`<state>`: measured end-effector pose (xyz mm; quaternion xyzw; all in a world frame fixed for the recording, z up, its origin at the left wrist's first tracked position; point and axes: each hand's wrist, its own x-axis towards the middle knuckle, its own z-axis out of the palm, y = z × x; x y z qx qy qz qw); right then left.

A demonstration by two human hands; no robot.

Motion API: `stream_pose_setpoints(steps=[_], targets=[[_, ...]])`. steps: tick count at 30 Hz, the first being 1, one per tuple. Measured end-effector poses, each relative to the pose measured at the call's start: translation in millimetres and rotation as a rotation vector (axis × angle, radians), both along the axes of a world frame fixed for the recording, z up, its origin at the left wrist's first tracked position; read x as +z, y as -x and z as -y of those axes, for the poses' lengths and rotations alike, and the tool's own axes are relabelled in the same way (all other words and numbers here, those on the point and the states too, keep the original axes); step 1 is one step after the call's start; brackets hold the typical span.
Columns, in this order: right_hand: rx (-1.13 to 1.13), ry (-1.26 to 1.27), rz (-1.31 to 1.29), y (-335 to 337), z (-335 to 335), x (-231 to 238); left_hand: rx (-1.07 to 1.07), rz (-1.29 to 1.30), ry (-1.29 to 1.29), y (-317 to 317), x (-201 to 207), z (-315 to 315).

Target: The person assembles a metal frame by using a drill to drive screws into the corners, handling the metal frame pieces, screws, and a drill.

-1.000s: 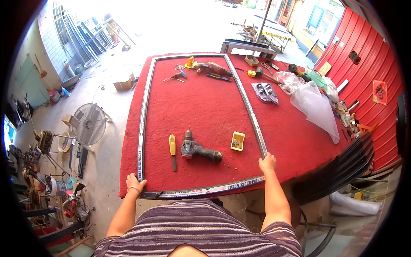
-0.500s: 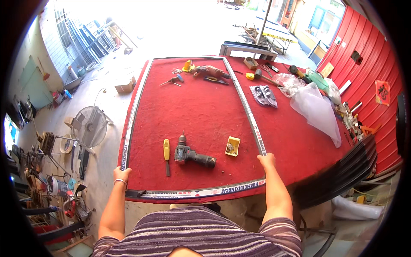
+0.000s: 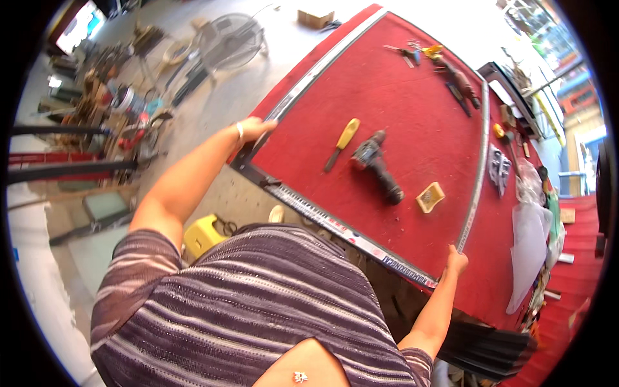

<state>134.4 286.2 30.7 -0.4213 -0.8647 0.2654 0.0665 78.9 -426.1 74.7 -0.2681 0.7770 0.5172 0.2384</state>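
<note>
A large rectangular metal frame with printed protective film lies on the red-covered table. My left hand is closed around its left bar, close to the near left corner, where a dark piece shows. On the right bar, by the near right corner, my right hand grips the frame too. Inside the frame rest a yellow-handled chisel, a cordless drill and a small yellow box with small bits in it.
Farther back on the table lie a red power tool and a blue-handled screwdriver. Plastic bags cover part of the right side. A floor fan stands left of the table, and a yellow case sits below my left arm.
My view has swung to the left and tilted, so the table and frame appear slanted. Both hands keep their grip near the same corners. Whether the frame itself shifted is hard to tell.
</note>
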Motion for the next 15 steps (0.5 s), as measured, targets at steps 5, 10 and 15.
stream_pose_setpoints(steps=[5,10,15], targets=[[-0.011,-0.017,0.011,-2,-20,-10,0.155,0.073,-0.180,-3,-1,-8],[0.008,0.007,-0.127,-2,-33,-4,0.231,0.014,-0.291,-13,-5,-12],[0.041,0.003,-0.245,-1,-41,5,0.323,-0.210,-0.185,-13,4,-20]])
